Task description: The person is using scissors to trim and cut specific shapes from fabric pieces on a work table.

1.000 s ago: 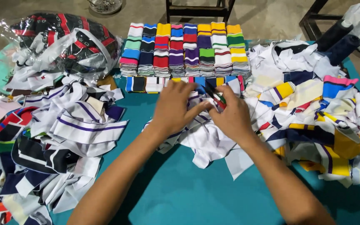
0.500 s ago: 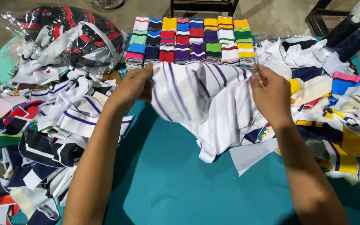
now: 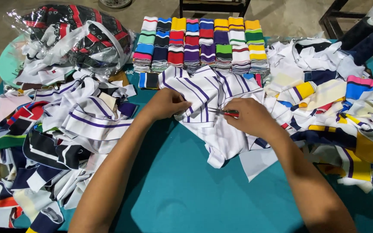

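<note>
Teal table [image 3: 173,194] | left hand [image 3: 165,103] pinches striped cloth [image 3: 203,92] | right hand [image 3: 249,116] grips snips [image 3: 223,112]

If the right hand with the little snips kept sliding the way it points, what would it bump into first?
Probably the left hand: the right hand points its snips leftward along the white purple-striped cloth toward it.

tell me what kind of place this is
Probably a garment workshop's trimming table. The right hand works small snips on a white purple-striped knit piece that the left hand holds, with neat stacks of striped collars behind and loose heaps around.
</note>
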